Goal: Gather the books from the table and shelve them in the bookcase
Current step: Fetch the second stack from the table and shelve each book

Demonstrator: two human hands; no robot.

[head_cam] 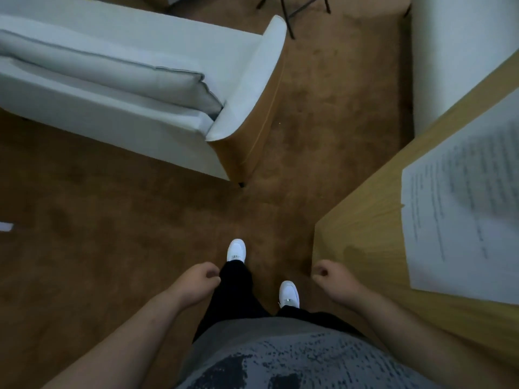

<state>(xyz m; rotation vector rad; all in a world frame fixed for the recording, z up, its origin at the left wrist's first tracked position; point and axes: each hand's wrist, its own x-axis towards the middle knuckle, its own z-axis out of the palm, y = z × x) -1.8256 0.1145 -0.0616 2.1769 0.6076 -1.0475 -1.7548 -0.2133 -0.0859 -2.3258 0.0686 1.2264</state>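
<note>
A wooden table [362, 220] fills the right side of the head view, its corner near my right hand. On it lie white printed sheets [460, 209], blurred; I cannot tell whether they belong to a book. My left hand [200, 280] hangs in front of my left thigh, fingers loosely curled, holding nothing. My right hand [334, 277] hangs by the table's corner, fingers loosely curled, holding nothing. No bookcase is in view.
A white sofa [126, 80] with a brown side panel stands at the upper left. Brown carpet [112, 234] covers the floor between sofa and table. A white upright surface [460, 51] rises at the upper right. Dark chair legs [289, 18] show at the top. My white shoes [236, 250] point forward.
</note>
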